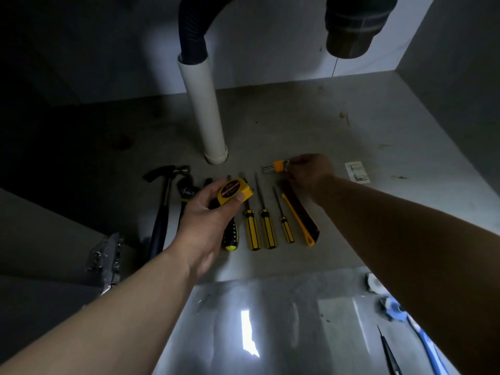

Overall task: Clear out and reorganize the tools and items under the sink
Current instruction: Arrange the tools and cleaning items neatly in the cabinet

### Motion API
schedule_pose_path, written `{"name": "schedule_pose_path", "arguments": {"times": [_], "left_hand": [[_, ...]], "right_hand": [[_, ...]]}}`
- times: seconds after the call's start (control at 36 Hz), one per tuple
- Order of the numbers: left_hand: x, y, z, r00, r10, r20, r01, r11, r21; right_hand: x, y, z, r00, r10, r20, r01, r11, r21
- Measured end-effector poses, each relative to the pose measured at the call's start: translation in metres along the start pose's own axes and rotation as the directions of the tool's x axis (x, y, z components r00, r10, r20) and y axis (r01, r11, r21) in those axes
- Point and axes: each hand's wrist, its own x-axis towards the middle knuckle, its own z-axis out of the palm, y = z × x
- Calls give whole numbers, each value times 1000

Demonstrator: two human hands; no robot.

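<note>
Left hand (205, 215) grips tape measure (234, 192); right hand (308, 171) pinches hex-key set (278, 166), far end hidden.

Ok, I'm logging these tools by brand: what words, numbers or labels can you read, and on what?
Yellow tape measure in the left hand: label print blurred, unreadable.
White sticker on the cabinet floor: print too small to read.
No other text shows.

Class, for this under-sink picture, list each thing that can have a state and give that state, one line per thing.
Tape measure: gripped in left hand.
Hex keys: pinched by right hand.
Hammer: lying flat, untouched.
Screwdrivers: lying side by side, tips pointing back.
Knife: lying flat beside them.
Hose: plugged into white pipe.
</note>
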Motion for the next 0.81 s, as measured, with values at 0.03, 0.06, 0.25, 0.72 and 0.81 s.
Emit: {"name": "schedule_pose_path", "arguments": {"times": [0.03, 0.06, 0.25, 0.72, 0.81], "left_hand": [[1, 1, 1, 1000, -6, 3, 6, 1000, 27], [1, 1, 2, 1000, -10, 2, 10, 998, 55], [-5, 4, 25, 1000, 20, 13, -23, 973, 230], [-10, 0, 56, 984, 171, -52, -124, 861, 494], [-8, -3, 47, 983, 180, 21, -146, 716, 682]], "right_hand": [[-2, -2, -2, 1000, 0, 7, 0, 1000, -14], [-3, -3, -5, 1000, -5, 19, 5, 999, -38], [-49, -21, -31, 982, -140, 130, 148, 988, -49], [-59, 6, -64, 995, 69, 65, -71, 997, 29], [-36, 3, -66, 996, 88, -7, -88, 995, -40]]}}
